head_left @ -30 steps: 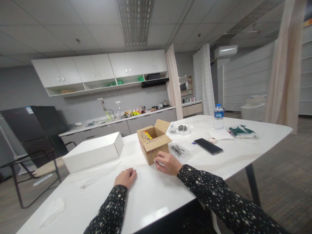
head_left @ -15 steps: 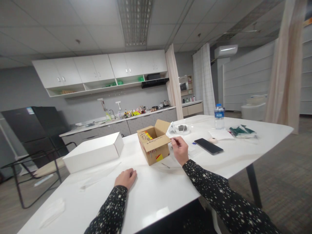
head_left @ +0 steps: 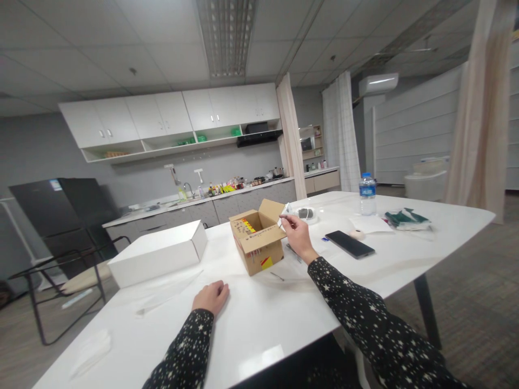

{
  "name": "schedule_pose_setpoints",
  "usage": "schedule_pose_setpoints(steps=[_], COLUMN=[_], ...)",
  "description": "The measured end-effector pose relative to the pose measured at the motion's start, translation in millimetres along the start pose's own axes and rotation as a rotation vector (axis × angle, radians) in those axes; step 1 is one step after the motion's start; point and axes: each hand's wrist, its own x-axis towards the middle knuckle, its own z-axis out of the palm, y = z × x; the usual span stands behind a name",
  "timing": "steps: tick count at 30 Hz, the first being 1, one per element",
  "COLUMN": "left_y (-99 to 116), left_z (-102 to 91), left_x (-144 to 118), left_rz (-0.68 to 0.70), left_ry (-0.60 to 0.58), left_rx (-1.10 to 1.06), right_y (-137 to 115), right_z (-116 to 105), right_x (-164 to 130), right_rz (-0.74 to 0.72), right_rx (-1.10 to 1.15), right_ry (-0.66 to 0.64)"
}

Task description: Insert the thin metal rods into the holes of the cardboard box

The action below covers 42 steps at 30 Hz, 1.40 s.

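An open cardboard box (head_left: 264, 257) with raised flaps stands on the table, a red and yellow print on its front. At the box's right edge my right hand (head_left: 299, 237) is raised, thumb and fingers pinched together. A small thin thing seems to show at the fingertips, too small to name. My left hand (head_left: 211, 297) rests on the tabletop in front of the box, its fingers loosely curled and apparently holding nothing. Near the box's front right corner lies a small thin metal piece (head_left: 277, 276). More thin metal pieces (head_left: 292, 253) lie under my right hand, partly hidden.
The white table (head_left: 259, 319) also bears a white box (head_left: 158, 256), a black phone (head_left: 349, 244), a water bottle (head_left: 367, 195), a green-and-clear plastic packet (head_left: 407, 219) and a white round object (head_left: 307, 215) behind the cardboard box. Crumpled white material (head_left: 91, 351) lies front left.
My right hand has risen slightly and moved a little left toward the box flap, uncovering thin metal pieces on the table beneath it. My left hand stays in place.
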Motion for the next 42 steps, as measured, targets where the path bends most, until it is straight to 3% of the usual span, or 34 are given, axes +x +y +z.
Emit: schedule_pose_setpoints(steps=[7, 26, 42], left_y=[-1, 0, 0], left_z=[-0.4, -0.5, -1.1], left_x=[0, 0, -1], left_rz=[-0.005, -0.018, -0.005], left_ry=[0.000, 0.006, -0.003], left_rx=[-0.014, -0.011, -0.002], right_y=[12, 9, -7], right_z=[12, 14, 9], right_x=[11, 15, 21], right_rz=[0.005, 0.024, -0.228], right_rx=[-0.083, -0.161, -0.459], right_ry=[-0.095, -0.136, -0.386])
